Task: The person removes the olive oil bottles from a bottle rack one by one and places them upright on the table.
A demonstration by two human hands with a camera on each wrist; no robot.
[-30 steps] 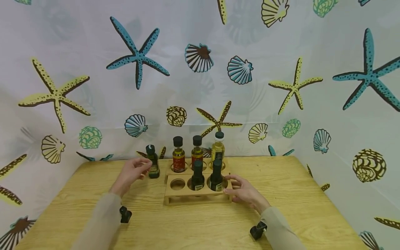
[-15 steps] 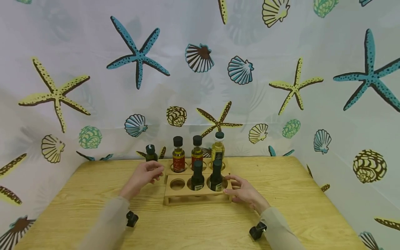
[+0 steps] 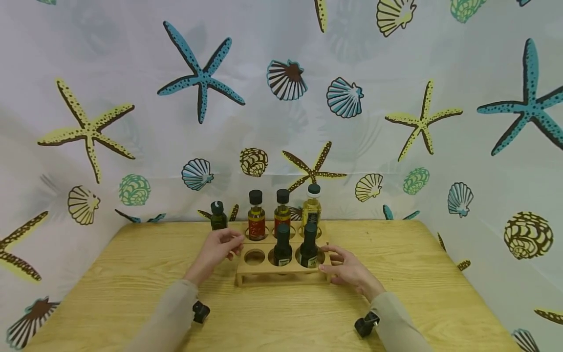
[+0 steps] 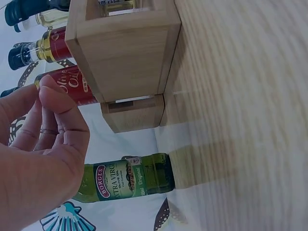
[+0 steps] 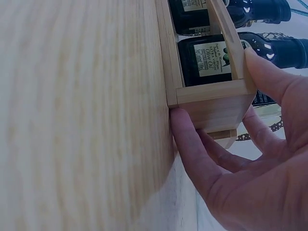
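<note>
A two-tier wooden bottle rack (image 3: 285, 269) stands mid-table, bearing several bottles. My right hand (image 3: 349, 274) grips its right end; in the right wrist view the thumb is on the upper board and a finger touches the bottom corner of the end panel (image 5: 216, 113). Close to the rack's left end is my left hand (image 3: 218, 252), fingers loosely bent, nothing held; whether it touches the rack I cannot tell. Behind that hand a green olive oil bottle (image 3: 218, 221) stands upright on the table. Dark olive oil bottles (image 3: 283, 252) occupy two front holes; the front left hole (image 3: 254, 257) is vacant.
Two red-labelled oil bottles (image 3: 256, 227) and a yellow oil bottle (image 3: 312, 210) stand in the rack's back row. The wooden table (image 3: 281, 318) ends at a patterned cloth (image 3: 281, 127) behind. Black wrist cameras (image 3: 201, 311) are strapped near both sleeves.
My left hand has left the green olive oil bottle and moved right to the rack's left end. The bottle stays standing. My right hand keeps its place on the rack; the view shifted slightly.
</note>
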